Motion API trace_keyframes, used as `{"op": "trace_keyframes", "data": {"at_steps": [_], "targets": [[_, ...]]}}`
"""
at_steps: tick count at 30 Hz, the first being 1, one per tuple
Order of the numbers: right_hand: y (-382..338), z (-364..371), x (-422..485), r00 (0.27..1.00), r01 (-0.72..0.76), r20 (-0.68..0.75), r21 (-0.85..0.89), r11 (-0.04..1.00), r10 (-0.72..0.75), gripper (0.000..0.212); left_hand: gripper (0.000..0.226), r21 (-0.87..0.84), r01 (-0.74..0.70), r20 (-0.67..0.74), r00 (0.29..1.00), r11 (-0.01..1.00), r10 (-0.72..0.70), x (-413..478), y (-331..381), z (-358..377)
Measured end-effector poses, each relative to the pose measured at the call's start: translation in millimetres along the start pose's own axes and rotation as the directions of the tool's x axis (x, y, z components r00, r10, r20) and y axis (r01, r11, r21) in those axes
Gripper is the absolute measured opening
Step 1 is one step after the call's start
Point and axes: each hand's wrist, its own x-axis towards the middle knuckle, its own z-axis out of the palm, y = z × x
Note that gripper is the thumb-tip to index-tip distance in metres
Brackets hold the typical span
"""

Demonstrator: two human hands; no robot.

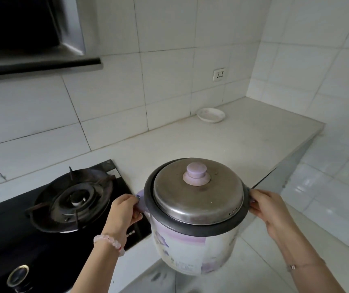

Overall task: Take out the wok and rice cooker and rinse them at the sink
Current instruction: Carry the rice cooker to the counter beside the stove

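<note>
Right now my left hand (pixel 125 210) grips the purple side handle of the rice cooker (pixel 190 246) and my right hand (pixel 268 210) grips the opposite handle, one clamped on each side. The cooker is upright between them at the near edge of the counter (pixel 243 140), its steel lid (pixel 199 197) on top. A gas hob (pixel 72 199) lies to its left, and a small white dish (pixel 211 115) sits far back by the wall

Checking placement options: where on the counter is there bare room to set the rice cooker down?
Widest bare patch: the countertop between the gas stove, the tiled wall and the small plate in the back corner, out to the front edge. A narrower strip lies right of the plate. The stove side is crowded by the burner grate.
</note>
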Motion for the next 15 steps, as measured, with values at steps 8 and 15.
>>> {"op": "trace_keyframes", "data": {"at_steps": [8, 15], "targets": [[-21.3, 61.8, 118.0, 0.992, -0.036, 0.121, -0.048, 0.998, 0.041, 0.024, 0.025, -0.039, 0.055, -0.125, 0.99, 0.998, -0.06, 96.2, 12.3, 22.1], [-37.1, 124.0, 192.3, 0.962, 0.001, 0.27, -0.121, 0.993, 0.032, 0.017, 0.026, -0.072, 0.069, -0.254, 0.963, 0.995, -0.085, 139.1, 21.7, 25.6]]}}
